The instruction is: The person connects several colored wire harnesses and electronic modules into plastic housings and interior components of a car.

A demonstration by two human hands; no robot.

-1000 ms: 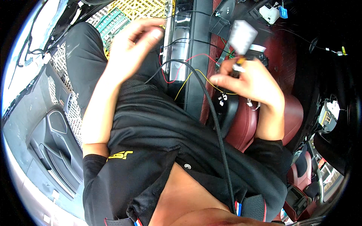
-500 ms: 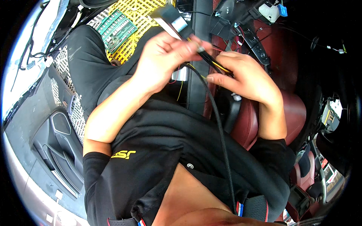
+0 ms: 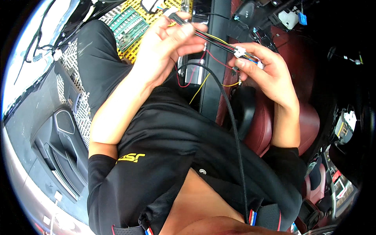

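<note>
Yellow lettering (image 3: 135, 157) marks the black shirt (image 3: 164, 145) at eight o'clock, its left part lost in folds. Farther, one wire bundle (image 3: 214, 40) is at one o'clock: the left hand (image 3: 162, 51), at eleven, closes around it and hides a part; the right hand (image 3: 270, 68), at two, pinches it beside one white connector (image 3: 240, 51). Beyond, at eleven, lies one green tool case (image 3: 122, 47), its pieces too small for counting.
</note>
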